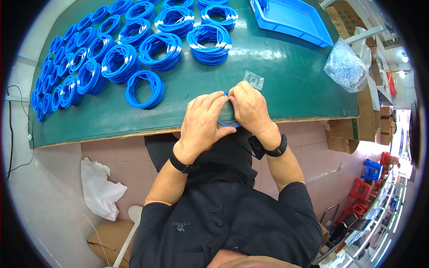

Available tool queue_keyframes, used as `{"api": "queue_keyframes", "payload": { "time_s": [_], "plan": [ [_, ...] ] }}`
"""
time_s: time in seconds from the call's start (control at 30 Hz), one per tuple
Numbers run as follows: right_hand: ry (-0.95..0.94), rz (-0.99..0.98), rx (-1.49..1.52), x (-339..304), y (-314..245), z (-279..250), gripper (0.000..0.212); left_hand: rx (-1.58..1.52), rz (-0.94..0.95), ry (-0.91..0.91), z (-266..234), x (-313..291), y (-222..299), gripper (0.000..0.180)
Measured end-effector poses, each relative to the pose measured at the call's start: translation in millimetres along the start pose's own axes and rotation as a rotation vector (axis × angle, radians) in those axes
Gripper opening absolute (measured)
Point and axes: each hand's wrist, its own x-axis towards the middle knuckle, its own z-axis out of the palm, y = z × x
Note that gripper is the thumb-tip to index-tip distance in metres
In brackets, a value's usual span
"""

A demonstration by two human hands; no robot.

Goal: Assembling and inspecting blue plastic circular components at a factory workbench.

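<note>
Both hands meet at the front edge of the green table, around a loop of thin blue cable. My left hand is curled around the loop's left side, its thumb pointing right along the near side. My right hand pinches the loop at the far side, its fingers close to those of the left hand. Most of the loop is hidden by the hands. Just beyond my right hand lies a small clear plastic piece. A single coil of blue cable rests on the table to the left of the hands.
Several stacks of blue cable coils cover the left and far part of the green table. A blue plastic tray sits at the far right, with a clear plastic bag near the right edge. Cardboard boxes stand beyond that edge.
</note>
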Motion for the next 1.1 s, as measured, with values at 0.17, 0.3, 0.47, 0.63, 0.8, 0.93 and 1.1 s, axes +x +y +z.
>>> {"api": "queue_keyframes", "payload": {
  "time_s": [0.17,0.3,0.47,0.63,0.8,0.93,1.1],
  "plan": [
    [-0.034,-0.035,0.030,-3.6,-0.4,-5.5,0.013,0.005,-0.008,0.024,3.8,-1.6,-3.2,0.092],
    [-0.055,-0.041,0.056,-8.1,1.1,-10.2,0.014,0.005,-0.013,0.018,3.6,-1.1,-2.8,0.093],
    [-0.083,0.007,0.194,-15.1,-2.7,-17.6,0.013,0.031,-0.002,0.015,4.6,-1.4,-3.5,0.088],
    [-0.106,0.047,0.272,-28.6,-9.4,-28.2,0.013,0.048,-0.001,0.010,5.1,-1.3,-2.7,0.082],
    [-0.127,0.077,0.377,-42.5,-21.6,-40.6,0.016,0.066,0.009,0.014,6.0,-1.1,-2.4,0.078],
    [-0.139,0.039,0.467,-55.6,-28.8,-44.9,0.018,0.088,0.015,0.030,6.4,-1.9,-1.8,0.075],
    [-0.169,0.017,0.530,-64.1,-44.0,-54.2,0.018,0.095,0.017,0.014,5.4,-1.3,-0.6,0.075]
  ]
}}
